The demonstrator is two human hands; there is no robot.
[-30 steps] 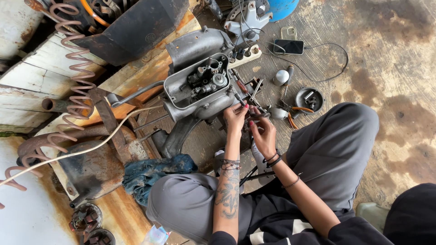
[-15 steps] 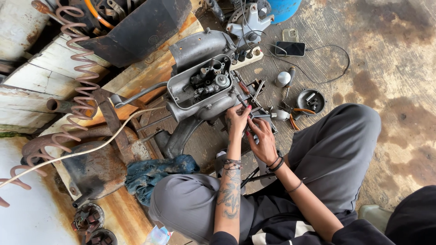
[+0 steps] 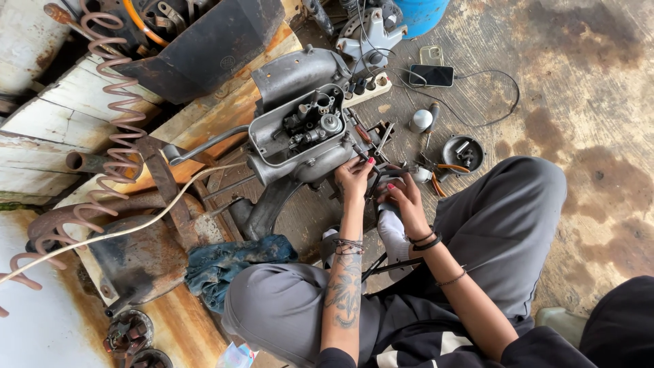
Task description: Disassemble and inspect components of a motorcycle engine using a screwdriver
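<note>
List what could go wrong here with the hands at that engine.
Left hand and right hand work bare against the metal edge of the open engine, so a slip could likely nick the fingers. Small parts could drop among the tools and cables on the stained floor. The phone lies close to the tools and may get knocked or soiled.

The engine block is a grey metal casing, worn and dirty, with its top cover off, so small gears and shafts show inside the open box. It lies on the floor, tilted, with a rounded hood at its far end and a long thin lever coming out on one side. The left hand touches its lower edge. The right hand is just beside it, at a small dark metal part close to the casing.
</note>
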